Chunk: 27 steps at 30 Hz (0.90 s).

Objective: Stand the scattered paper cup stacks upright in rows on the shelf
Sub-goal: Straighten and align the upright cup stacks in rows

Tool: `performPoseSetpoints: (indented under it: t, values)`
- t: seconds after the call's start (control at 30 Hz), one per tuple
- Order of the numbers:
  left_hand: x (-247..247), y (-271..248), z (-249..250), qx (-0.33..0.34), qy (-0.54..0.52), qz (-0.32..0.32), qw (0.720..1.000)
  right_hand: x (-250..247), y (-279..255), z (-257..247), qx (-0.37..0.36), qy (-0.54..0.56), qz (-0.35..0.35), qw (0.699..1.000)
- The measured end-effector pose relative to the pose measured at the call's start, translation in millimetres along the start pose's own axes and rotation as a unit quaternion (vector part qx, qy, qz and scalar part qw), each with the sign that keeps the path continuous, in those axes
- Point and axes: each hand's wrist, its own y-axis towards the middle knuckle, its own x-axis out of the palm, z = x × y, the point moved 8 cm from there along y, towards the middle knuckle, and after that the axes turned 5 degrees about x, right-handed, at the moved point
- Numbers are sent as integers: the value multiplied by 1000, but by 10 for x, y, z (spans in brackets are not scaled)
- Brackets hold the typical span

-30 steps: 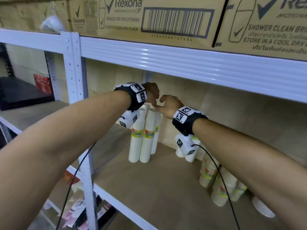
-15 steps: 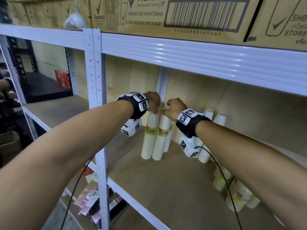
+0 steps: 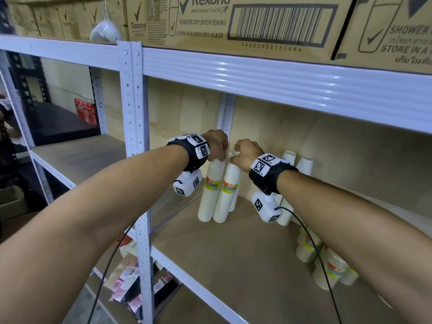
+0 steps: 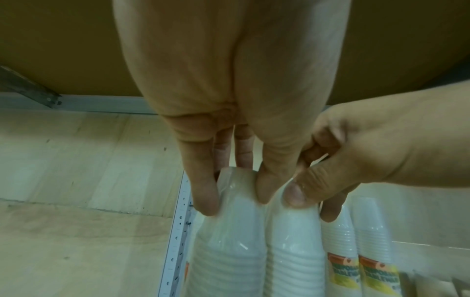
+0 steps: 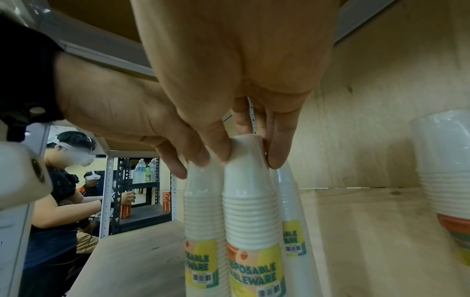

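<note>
Two tall wrapped stacks of white paper cups stand side by side near the shelf's back left corner, with a third stack just behind them. My left hand pinches the top of the left stack. Right beside it, my right hand pinches the top of the right stack. Two more upright stacks stand behind my right wrist. Several stacks lie scattered at the right.
The wooden shelf board is bare in front of the standing stacks. A white metal beam with cardboard boxes on it runs close above my hands. A white upright post bounds the bay on the left. Other people work at a far rack.
My right hand's fingers have come down and closed round the top of its stack. My left hand stays on the left stack. The head view has swung left.
</note>
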Motion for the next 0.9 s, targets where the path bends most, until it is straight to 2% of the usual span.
performPoseSetpoints:
  t: [0.27,0.53,0.9]
  values:
    - [-31,9,261,19,-19,-24,999,-226,-147,161,9,15,4,1000]
    - [83,193,666,45,-47,-43,997,-466,-246,567,50,9,9,999]
    - [365,560,1292,132,-56,-43,989,-728,-299,1271,129,-8,18,992]
